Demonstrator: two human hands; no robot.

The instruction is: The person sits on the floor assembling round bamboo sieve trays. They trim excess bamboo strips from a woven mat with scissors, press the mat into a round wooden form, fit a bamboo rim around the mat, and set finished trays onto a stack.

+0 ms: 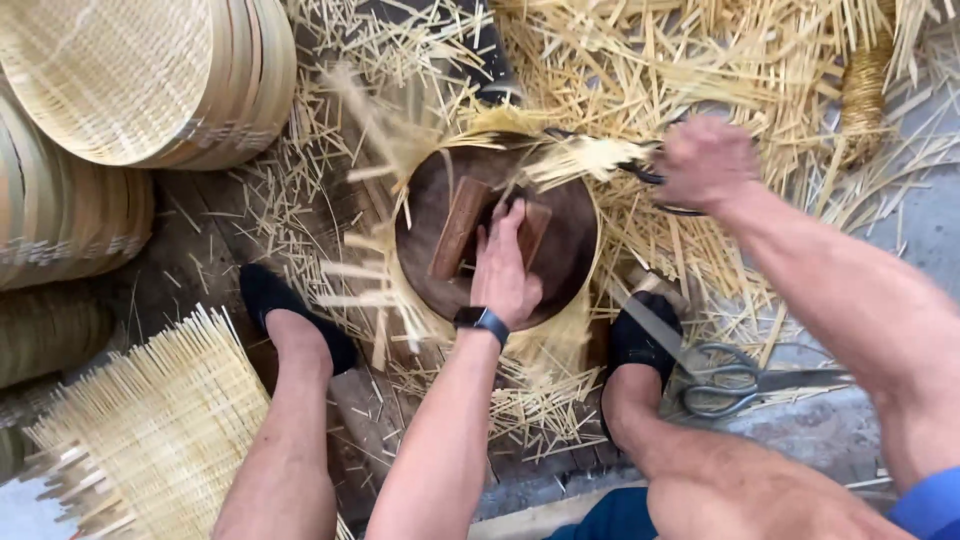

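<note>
My left hand (503, 265) presses down on a round dark wooden board (560, 260) with two wooden bars (458, 228) on top; a woven bamboo basket rim (420, 300) with loose strip ends sticks out around the board. A dark watch sits on that wrist. My right hand (703, 160) is closed on the dark handles of a pair of shears (645, 175) at the board's upper right edge, against the blurred bamboo strip ends (580, 158). Both my feet in black shoes stand to either side of the board.
Stacks of finished round woven trays (130, 80) lie at upper left. An unfinished woven mat with bristling ends (160, 430) lies at lower left. A second pair of large scissors (745, 385) rests by my right foot. Bamboo offcuts (700, 60) cover the ground.
</note>
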